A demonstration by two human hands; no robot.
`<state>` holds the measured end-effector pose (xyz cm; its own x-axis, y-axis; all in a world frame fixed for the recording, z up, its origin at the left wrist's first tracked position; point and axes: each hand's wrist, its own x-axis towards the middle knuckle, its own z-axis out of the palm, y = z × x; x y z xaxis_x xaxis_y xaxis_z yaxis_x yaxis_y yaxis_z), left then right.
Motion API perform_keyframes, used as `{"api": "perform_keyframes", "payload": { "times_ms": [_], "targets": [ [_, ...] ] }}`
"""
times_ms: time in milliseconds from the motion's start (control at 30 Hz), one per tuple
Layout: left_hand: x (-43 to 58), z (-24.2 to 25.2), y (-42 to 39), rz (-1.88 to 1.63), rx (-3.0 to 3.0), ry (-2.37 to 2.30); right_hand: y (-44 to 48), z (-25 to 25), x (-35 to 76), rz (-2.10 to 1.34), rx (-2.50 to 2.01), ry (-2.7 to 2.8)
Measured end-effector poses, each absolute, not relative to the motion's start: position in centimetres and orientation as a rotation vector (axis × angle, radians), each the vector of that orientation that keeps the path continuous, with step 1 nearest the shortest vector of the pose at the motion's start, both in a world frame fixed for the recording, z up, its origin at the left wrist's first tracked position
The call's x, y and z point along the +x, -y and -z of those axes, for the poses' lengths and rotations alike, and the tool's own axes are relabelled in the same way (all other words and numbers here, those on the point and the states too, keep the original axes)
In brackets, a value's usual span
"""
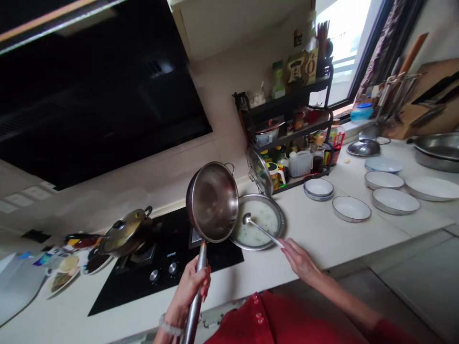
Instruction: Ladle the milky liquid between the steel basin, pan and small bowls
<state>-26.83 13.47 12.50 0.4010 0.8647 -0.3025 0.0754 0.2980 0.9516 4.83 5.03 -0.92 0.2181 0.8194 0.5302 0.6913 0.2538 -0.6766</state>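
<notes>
My left hand (195,282) is wrapped round the long handle of a steel wok (214,200). The wok is tilted up beside a round metal basin (282,224), its inside facing me with only a wet sheen showing. In the basin is a pale, milky soup (263,215) with small bits in it. My right hand (297,258) grips the handle of a metal ladle (247,219), whose bowl is over the soup near the wok's rim. Whether the ladle touches the soup I cannot tell.
A lidded pan (125,231) sits on the black gas hob (139,282) at left, with plates of food beyond it. Behind the basin, a glass lid (258,172) leans against a seasoning rack (287,134). Several white bowls (351,209) stand on the counter at right.
</notes>
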Motion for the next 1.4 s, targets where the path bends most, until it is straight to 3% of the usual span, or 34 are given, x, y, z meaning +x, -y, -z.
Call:
{"api": "perform_keyframes", "payload": {
  "times_ms": [233,667,967,1400],
  "targets": [
    [-28.4,-11.7,-14.0,-0.753,0.773,-0.796,-2.2,0.6,8.1,-0.233,-1.643,1.421],
    [-33.6,-7.1,-18.7,-0.886,0.255,-0.554,-4.3,-0.8,4.2,-0.246,-1.966,1.454],
    [-35.5,-4.7,-21.3,-0.809,0.122,-0.404,-4.8,0.4,4.2,-0.269,-1.992,1.325],
    [-35.4,-5.4,-21.9,-0.699,0.068,-0.364,-4.5,-1.5,3.7,-0.336,-2.164,1.181]
  ]
}}
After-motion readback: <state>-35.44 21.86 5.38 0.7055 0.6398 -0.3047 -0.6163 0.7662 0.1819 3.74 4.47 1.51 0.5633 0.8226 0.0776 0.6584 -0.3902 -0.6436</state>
